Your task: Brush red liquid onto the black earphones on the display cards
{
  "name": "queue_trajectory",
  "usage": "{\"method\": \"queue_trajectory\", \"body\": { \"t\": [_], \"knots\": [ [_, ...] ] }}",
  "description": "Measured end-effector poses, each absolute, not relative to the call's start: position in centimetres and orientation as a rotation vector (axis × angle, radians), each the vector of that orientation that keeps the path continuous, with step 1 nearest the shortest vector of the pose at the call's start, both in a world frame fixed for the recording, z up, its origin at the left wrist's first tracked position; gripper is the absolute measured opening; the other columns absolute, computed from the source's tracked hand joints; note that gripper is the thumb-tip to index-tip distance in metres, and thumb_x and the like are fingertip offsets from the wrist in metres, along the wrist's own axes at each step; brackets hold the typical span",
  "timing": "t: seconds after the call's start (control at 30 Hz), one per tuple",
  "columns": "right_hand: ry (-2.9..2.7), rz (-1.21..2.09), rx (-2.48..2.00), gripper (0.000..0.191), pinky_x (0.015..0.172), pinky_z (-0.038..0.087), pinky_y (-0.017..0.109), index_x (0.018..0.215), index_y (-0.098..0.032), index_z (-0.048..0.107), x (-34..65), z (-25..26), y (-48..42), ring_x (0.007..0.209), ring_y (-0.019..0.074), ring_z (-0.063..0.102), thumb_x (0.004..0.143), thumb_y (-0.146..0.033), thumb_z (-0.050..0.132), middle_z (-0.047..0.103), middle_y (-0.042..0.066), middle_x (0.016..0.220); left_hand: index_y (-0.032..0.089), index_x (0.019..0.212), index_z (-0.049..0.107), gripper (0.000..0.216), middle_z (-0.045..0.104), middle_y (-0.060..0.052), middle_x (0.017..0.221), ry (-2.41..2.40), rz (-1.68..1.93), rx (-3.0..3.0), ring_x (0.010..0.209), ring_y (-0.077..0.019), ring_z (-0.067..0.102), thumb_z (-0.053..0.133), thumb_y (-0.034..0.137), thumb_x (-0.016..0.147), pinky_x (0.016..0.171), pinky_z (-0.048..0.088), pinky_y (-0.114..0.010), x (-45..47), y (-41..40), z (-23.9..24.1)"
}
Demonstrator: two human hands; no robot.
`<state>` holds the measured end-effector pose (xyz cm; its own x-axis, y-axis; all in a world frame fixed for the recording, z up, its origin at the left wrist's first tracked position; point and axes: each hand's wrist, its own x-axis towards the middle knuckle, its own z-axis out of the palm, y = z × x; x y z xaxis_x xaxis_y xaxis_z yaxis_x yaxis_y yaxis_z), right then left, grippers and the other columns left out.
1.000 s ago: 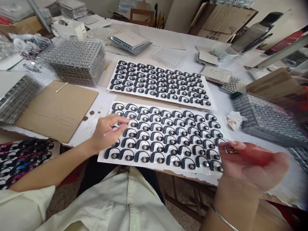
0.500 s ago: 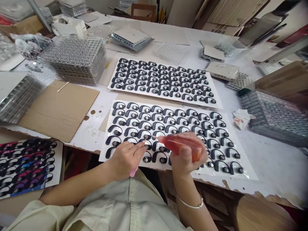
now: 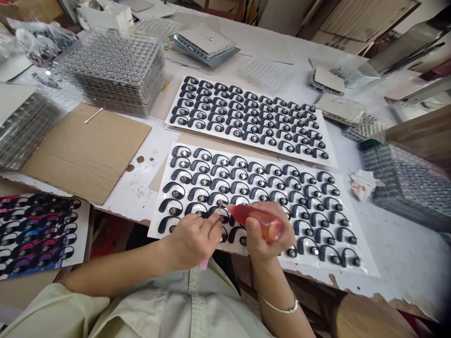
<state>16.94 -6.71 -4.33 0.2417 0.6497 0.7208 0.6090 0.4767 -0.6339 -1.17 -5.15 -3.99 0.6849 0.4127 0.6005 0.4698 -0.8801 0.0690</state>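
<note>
My left hand [image 3: 193, 239] is closed around a thin pink stick [image 3: 204, 265], whose tip points up toward the nozzle of a small orange-red squeeze bottle [image 3: 256, 220]. My right hand [image 3: 269, 232] grips that bottle, tilted with its nozzle to the left. Both hands hover over the near edge of a white sheet [image 3: 355, 256] covered with rows of several black ear-hook pieces [image 3: 246, 190]. A second sheet of the same pieces [image 3: 246, 117] lies just behind it.
A brown cardboard sheet [image 3: 84, 150] with a cotton swab [image 3: 93, 115] lies to the left. Stacks of clear blister trays [image 3: 116, 70] stand at the back left and another stack [image 3: 408, 188] at the right. A sheet of coloured ear-hooks [image 3: 35, 234] sits low on the left. A crumpled tissue [image 3: 362, 183] lies right.
My right hand brought the orange bottle from the far right to the middle, meeting my left hand, which drew back toward the near edge with the pink stick. The view tilted down slightly.
</note>
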Motion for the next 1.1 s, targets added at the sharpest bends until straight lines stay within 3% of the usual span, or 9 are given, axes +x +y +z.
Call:
{"method": "queue_trajectory", "body": {
  "t": [1.1],
  "knots": [
    [-1.452, 0.015, -1.208, 0.022, 0.059, 0.048, 0.033, 0.095, -0.017, 0.063, 16.81, -4.65, -6.82, 0.066, 0.0163, 0.057, 0.076, -0.025, 0.068, 0.065, 0.004, 0.078, 0.007, 0.084, 0.066, 0.015, 0.071, -0.021, 0.098, -0.774, -1.005, -2.795, 0.059, -0.0182, 0.066, 0.051, 0.007, 0.084, 0.045, 0.047, -0.029, -0.96, -5.51, -4.63]
  ]
}}
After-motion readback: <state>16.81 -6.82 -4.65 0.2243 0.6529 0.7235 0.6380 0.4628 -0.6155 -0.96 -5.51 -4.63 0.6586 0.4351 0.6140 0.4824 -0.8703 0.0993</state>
